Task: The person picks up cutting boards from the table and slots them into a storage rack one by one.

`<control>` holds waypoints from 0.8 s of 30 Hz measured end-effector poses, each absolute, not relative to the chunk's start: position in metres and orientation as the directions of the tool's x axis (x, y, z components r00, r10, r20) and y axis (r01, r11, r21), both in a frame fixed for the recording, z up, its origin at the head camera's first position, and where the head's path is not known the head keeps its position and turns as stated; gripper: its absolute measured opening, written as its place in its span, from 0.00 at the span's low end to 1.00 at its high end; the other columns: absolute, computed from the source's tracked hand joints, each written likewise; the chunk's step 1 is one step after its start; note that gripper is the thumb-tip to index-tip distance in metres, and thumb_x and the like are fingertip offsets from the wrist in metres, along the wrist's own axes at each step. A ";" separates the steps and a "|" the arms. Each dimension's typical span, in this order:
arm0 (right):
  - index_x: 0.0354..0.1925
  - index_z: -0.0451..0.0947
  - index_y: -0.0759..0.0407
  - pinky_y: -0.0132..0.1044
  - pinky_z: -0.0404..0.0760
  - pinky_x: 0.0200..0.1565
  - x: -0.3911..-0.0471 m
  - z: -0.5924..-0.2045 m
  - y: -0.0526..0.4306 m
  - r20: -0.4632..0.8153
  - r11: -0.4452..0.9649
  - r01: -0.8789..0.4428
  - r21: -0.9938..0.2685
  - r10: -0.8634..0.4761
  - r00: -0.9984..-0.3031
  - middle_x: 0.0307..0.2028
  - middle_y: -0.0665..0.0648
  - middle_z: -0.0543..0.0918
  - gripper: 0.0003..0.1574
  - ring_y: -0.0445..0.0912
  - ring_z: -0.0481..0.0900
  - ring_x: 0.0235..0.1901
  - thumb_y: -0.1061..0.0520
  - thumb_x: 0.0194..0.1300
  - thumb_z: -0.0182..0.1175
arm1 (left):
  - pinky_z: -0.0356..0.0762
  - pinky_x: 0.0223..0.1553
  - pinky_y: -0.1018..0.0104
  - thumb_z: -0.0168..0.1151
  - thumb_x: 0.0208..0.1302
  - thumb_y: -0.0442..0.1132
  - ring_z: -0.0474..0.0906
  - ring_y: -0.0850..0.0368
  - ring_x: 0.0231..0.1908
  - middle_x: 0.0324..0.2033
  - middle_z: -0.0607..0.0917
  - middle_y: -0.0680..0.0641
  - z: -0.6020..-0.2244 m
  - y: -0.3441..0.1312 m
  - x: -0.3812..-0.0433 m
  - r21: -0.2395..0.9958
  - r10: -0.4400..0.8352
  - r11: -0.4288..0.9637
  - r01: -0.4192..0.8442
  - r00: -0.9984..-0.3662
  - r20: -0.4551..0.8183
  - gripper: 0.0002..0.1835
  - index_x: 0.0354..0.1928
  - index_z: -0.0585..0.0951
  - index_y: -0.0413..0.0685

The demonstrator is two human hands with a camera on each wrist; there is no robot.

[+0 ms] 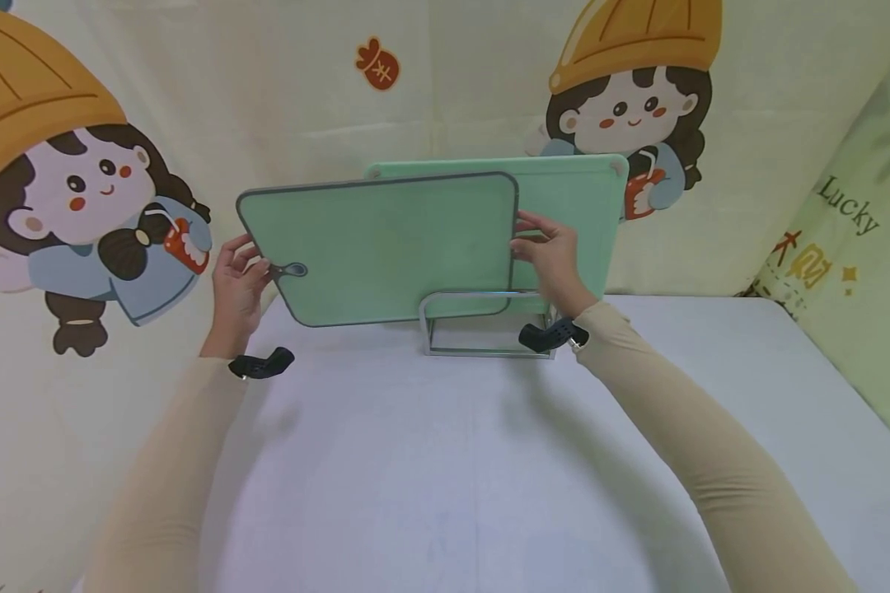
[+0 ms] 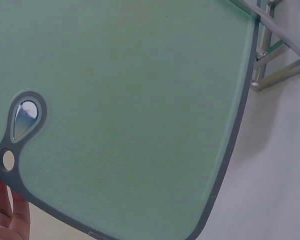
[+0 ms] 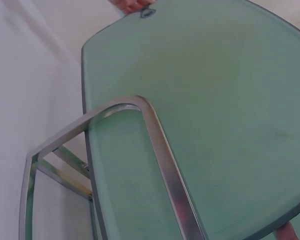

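Both hands hold a green cutting board (image 1: 378,247) with a grey rim, its left end raised and tilted in the head view. My left hand (image 1: 237,284) pinches the left edge beside the grey hanging hole (image 2: 8,160). On the opposite edge, my right hand (image 1: 552,259) grips the rim with fingers and thumb. The board's lower right part sits behind the front bar of a silver metal rack (image 1: 482,294). Behind it, a lighter green board (image 1: 571,181) stands upright at the rack. The right fingertips are partly hidden in the right wrist view.
A white-covered table (image 1: 415,478) spreads in front of the rack. Behind stands a cream backdrop (image 1: 267,99) printed with cartoon figures, and a patterned cloth (image 1: 853,239) hangs at the right. Dark bands (image 1: 262,363) circle both wrists.
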State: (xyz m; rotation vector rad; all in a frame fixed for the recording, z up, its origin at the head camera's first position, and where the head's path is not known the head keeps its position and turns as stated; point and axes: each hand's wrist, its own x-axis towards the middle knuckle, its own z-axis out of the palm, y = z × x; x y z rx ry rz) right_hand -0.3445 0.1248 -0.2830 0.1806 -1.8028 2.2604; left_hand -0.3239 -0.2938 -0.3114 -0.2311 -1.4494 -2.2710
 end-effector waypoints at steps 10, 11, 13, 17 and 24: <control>0.55 0.77 0.62 0.28 0.82 0.32 -0.345 -0.283 0.135 0.254 -0.157 -0.275 -0.949 0.140 -0.957 0.33 0.48 0.80 0.29 0.38 0.81 0.30 0.76 0.55 0.60 | 0.81 0.39 0.73 0.56 0.61 0.25 0.78 0.58 0.35 0.39 0.79 0.49 -0.311 -0.282 -0.327 0.836 -0.259 -0.348 0.424 -0.901 0.349 0.17 0.50 0.76 0.49; 0.55 0.77 0.62 0.28 0.82 0.31 -0.345 -0.283 0.136 0.255 -0.156 -0.276 -0.948 0.141 -0.957 0.33 0.48 0.80 0.29 0.38 0.81 0.30 0.76 0.55 0.59 | 0.81 0.39 0.73 0.56 0.61 0.24 0.78 0.58 0.35 0.39 0.79 0.49 -0.311 -0.281 -0.326 0.835 -0.258 -0.352 0.423 -0.901 0.348 0.17 0.50 0.76 0.49; 0.56 0.76 0.63 0.28 0.82 0.31 -0.344 -0.283 0.139 0.257 -0.160 -0.279 -0.947 0.142 -0.956 0.33 0.48 0.80 0.29 0.38 0.80 0.29 0.77 0.55 0.59 | 0.80 0.39 0.73 0.55 0.62 0.24 0.77 0.58 0.35 0.39 0.79 0.50 -0.311 -0.279 -0.326 0.838 -0.257 -0.347 0.421 -0.902 0.346 0.17 0.50 0.76 0.50; 0.56 0.75 0.64 0.27 0.82 0.32 -0.342 -0.283 0.144 0.264 -0.162 -0.285 -0.945 0.140 -0.954 0.32 0.47 0.79 0.30 0.37 0.80 0.29 0.77 0.55 0.58 | 0.80 0.39 0.73 0.55 0.62 0.24 0.77 0.58 0.35 0.38 0.78 0.50 -0.311 -0.274 -0.328 0.841 -0.255 -0.340 0.421 -0.902 0.348 0.18 0.50 0.77 0.50; 0.57 0.75 0.64 0.27 0.82 0.32 -0.340 -0.283 0.150 0.264 -0.131 -0.285 -0.950 0.155 -0.952 0.33 0.47 0.79 0.29 0.37 0.80 0.29 0.76 0.56 0.58 | 0.80 0.37 0.73 0.57 0.60 0.23 0.77 0.59 0.33 0.37 0.79 0.49 -0.311 -0.267 -0.331 0.826 -0.253 -0.344 0.447 -0.891 0.376 0.17 0.48 0.77 0.49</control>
